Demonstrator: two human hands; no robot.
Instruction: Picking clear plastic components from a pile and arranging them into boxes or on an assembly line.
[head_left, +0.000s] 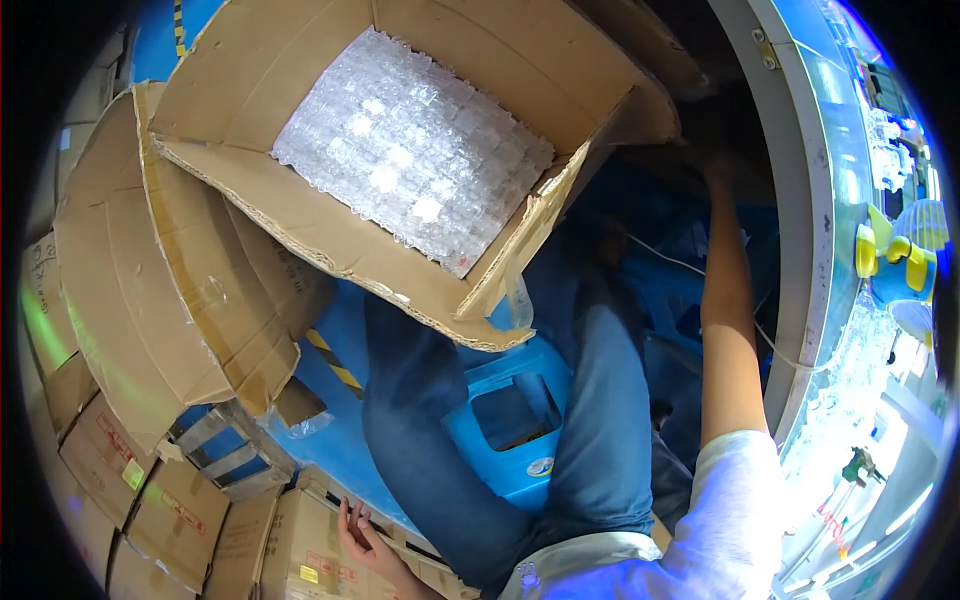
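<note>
A large open cardboard box (370, 280) stands tilted in front of me. A tightly packed layer of clear plastic pieces (410, 150) covers its bottom, shining in the light. My right arm stretches forward under the table on the right. My right hand (714, 168) is in shadow near the box's right flap; its fingers and anything in them cannot be made out. At the lower left, my left hand (364, 538) hangs beside a closed carton (290, 545), its fingers stretched and slightly apart, holding nothing visible.
A blue plastic stool (510, 420) is between my legs. Another open cardboard box (130, 230) stands at the left, above stacked cartons (180, 510). The curved white table edge (800, 200) runs down the right, with a white cable (665, 255) hanging beneath. Striped tape (335, 362) marks the blue floor.
</note>
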